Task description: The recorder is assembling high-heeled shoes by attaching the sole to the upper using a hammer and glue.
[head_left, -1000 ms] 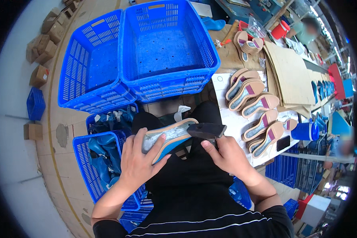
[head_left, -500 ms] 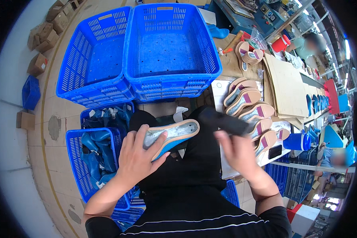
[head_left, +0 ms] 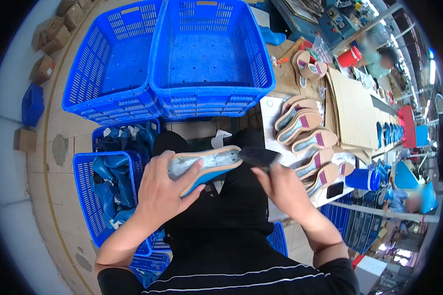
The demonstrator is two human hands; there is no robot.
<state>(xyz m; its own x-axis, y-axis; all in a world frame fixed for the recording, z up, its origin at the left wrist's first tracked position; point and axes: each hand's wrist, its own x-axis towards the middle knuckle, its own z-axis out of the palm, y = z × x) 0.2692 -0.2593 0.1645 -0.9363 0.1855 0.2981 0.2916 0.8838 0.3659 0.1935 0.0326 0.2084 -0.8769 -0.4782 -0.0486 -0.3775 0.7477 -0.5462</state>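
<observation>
In my left hand (head_left: 163, 189) is a blue shoe last (head_left: 212, 175), held sole side up across my lap. A tan-edged insole (head_left: 212, 158) with a grey middle covers its upper face, and my thumb presses on that grey part. My right hand (head_left: 285, 189) closes around a wide black tool (head_left: 257, 157), slightly blurred, whose kind I cannot make out. Its far end meets or overlaps the rounded right end of the insole; contact is hard to judge. My right palm hides the tool's near end.
Two large blue crates (head_left: 209, 91) stand ahead. At my left, a smaller blue crate (head_left: 78, 196) holds several blue lasts (head_left: 115, 182). On the white table (head_left: 275, 211) at right lie several insoles (head_left: 307, 125), a phone (head_left: 335, 190) and a blue jug (head_left: 362, 178). Co-workers are farther right.
My right hand and the black tool have swung left and slightly down, bringing the tool against or over the insole's end. The left hand keeps its hold; the whole view has shifted slightly.
</observation>
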